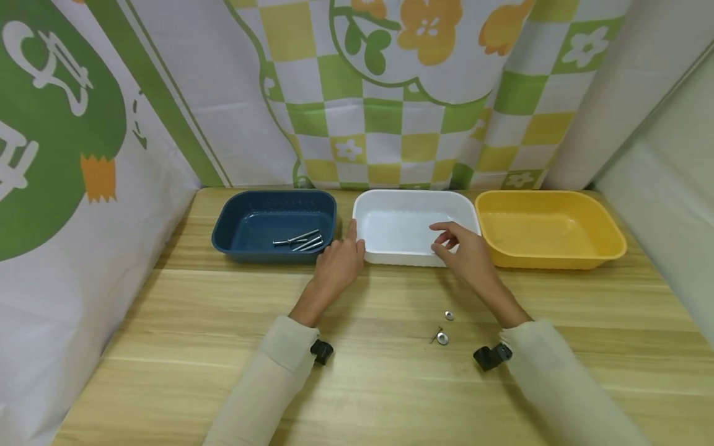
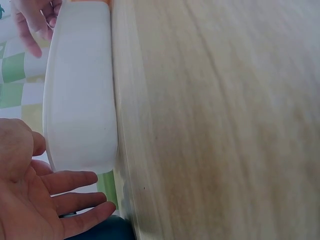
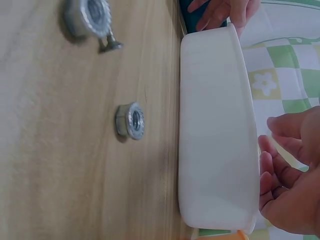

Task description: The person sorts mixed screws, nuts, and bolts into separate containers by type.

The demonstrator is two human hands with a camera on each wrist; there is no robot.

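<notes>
A white plastic bin (image 1: 385,257) stands between my hands. My left hand (image 1: 339,261) is at its left front corner, thumb by the rim and fingers extended along the outer end, as the left wrist view (image 2: 37,195) shows. Above the front right part of that bin hovers my right hand (image 1: 468,254), fingers loosely bent, thumb and index finger apart; I see nothing between them. On the table in front lie a flange nut (image 3: 131,121), a second flange nut (image 1: 442,338) and a small screw (image 3: 111,44) beside the second one.
A dark blue bin (image 1: 240,253), with several long metal screws or bolts (image 1: 301,240) in it, stands left of the white one. To the right is a yellow bin (image 1: 552,260). Patterned cloth (image 1: 385,118) hangs behind the wooden table (image 1: 195,334).
</notes>
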